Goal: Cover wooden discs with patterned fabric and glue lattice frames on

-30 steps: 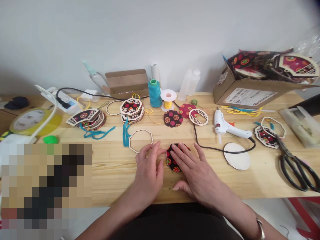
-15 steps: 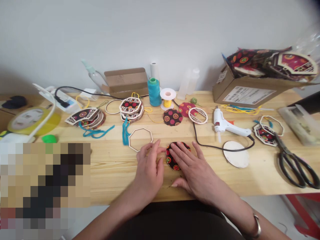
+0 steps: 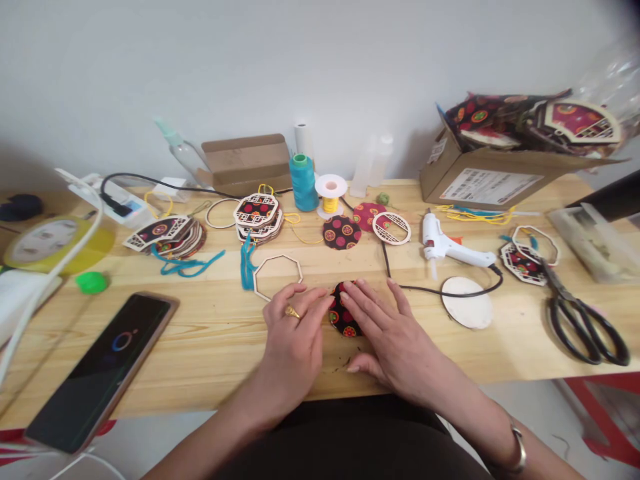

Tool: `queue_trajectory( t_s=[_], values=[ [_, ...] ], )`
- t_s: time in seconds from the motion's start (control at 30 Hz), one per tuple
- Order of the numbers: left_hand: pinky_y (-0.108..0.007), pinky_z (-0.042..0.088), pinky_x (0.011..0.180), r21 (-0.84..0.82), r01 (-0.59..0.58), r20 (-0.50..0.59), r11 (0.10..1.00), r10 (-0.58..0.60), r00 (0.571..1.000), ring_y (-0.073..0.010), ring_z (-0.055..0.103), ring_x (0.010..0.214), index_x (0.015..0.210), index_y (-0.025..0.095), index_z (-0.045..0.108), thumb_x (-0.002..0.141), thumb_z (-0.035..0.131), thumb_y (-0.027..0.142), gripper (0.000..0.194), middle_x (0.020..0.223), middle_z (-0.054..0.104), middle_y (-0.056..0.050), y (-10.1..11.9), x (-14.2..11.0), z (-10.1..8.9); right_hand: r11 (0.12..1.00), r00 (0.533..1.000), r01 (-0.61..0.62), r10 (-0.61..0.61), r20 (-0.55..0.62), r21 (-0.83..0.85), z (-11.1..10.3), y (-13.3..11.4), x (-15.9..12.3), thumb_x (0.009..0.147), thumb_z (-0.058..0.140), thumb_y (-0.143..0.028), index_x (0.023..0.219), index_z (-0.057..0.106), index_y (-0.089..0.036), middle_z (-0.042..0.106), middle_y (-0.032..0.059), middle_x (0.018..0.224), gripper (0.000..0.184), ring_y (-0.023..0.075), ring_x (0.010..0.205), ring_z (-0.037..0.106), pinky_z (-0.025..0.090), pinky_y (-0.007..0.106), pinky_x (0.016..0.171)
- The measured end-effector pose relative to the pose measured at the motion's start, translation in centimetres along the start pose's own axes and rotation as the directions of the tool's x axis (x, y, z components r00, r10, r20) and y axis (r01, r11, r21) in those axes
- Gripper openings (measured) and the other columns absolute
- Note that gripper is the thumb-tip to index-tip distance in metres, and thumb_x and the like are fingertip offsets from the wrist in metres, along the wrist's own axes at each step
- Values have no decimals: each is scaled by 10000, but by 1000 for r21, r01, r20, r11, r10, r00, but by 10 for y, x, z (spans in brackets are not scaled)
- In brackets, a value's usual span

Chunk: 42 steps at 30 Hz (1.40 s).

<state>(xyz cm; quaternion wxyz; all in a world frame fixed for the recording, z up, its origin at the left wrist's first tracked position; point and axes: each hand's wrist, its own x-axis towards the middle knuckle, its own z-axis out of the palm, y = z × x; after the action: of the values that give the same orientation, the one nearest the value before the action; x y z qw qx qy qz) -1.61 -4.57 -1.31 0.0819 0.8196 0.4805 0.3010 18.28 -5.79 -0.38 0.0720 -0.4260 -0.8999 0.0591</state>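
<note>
A round fabric-covered disc [image 3: 343, 319], black with red and orange flower patterns, lies on the wooden table in front of me. My right hand [image 3: 400, 343] rests flat across its right part, fingers stretched out and thumb spread to the side. At the disc's left edge is my left hand [image 3: 294, 343], its fingers loosely bent and apart, with a fingertip touching the rim. A gold ring [image 3: 292, 311] sits on one of its fingers. Just beyond my left hand lies a thin wooden octagon frame [image 3: 301, 270]. Part of the disc is hidden under my right hand.
A white glue gun [image 3: 453, 247] with a black cord lies ahead right, near a white disc [image 3: 467, 303]. Black-handled scissors [image 3: 583, 327] lie at the right. A phone [image 3: 103, 370] is at the left. Behind stand thread spools [image 3: 303, 187] and a full cardboard box [image 3: 485, 180].
My left hand's fingers have bent a little more, and its ring now shows. My right hand stays flat on the disc. The view has shifted slightly.
</note>
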Motion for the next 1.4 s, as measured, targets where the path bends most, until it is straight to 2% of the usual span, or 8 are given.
queue_trajectory(
  t_s=[0.1,0.23,0.37,0.8,1.03,1.27,1.33,1.4],
  values=[
    [-490,355,963,24,-61,25,998,60,998,-271,443,1154,1066,216,658,820,438,0,394,1109,684,-50,1,-1,-3,1000,1000,4,-4,-27,-6,-3,4,-11,888,423,-584,1456,239,-80,281,138,1515,781,277,1430,145,120,604,1119],
    [-489,340,912,66,-140,73,988,135,988,-275,460,1133,1063,237,679,809,431,4,426,1046,710,-43,3,-3,-2,1000,999,-4,4,-32,13,-1,8,-24,890,456,-548,1465,225,-97,312,149,1501,766,291,1425,162,123,622,1111],
    [-477,317,875,80,-172,73,982,166,983,-273,479,1096,1028,221,684,819,434,1,393,1016,724,-35,3,-2,-1,999,999,-24,25,-30,22,3,10,-29,894,461,-534,1459,249,-101,333,151,1490,742,296,1417,192,133,627,1107],
    [-466,288,872,110,-185,81,977,177,981,-262,516,1075,1004,243,680,854,469,32,333,1042,725,-7,3,-5,-3,999,999,-35,35,-6,9,6,11,-30,908,435,-534,1444,278,-88,281,130,1514,715,291,1422,176,145,620,1112],
    [-451,278,853,94,-189,27,977,187,982,-248,526,1040,992,203,665,835,464,6,322,1002,735,-4,4,-5,-1,999,999,-37,37,-8,-5,8,11,-30,909,420,-550,1447,271,-85,257,115,1526,727,281,1428,150,123,604,1121],
    [-471,277,839,180,-71,-76,981,86,993,-270,525,1027,890,188,672,820,466,17,276,1046,724,-53,4,-1,-3,999,999,-33,33,-7,-38,9,12,-31,912,388,-572,1445,281,-88,219,88,1540,728,261,1435,121,22,553,1144],
    [-471,285,836,166,-112,-73,980,125,989,-272,515,1041,962,183,664,820,456,11,306,1043,724,-59,5,0,-5,999,1000,-31,30,-7,-45,9,11,-31,914,377,-576,1445,281,-86,218,86,1541,729,260,1436,116,22,550,1144],
    [-465,285,837,124,-168,-25,978,173,985,-266,507,1052,1005,189,653,811,443,-6,347,1019,731,-39,6,0,-5,998,1000,-29,29,-7,-51,8,12,-31,916,370,-578,1444,281,-83,226,89,1538,730,262,1436,117,39,558,1140]
  ],
)
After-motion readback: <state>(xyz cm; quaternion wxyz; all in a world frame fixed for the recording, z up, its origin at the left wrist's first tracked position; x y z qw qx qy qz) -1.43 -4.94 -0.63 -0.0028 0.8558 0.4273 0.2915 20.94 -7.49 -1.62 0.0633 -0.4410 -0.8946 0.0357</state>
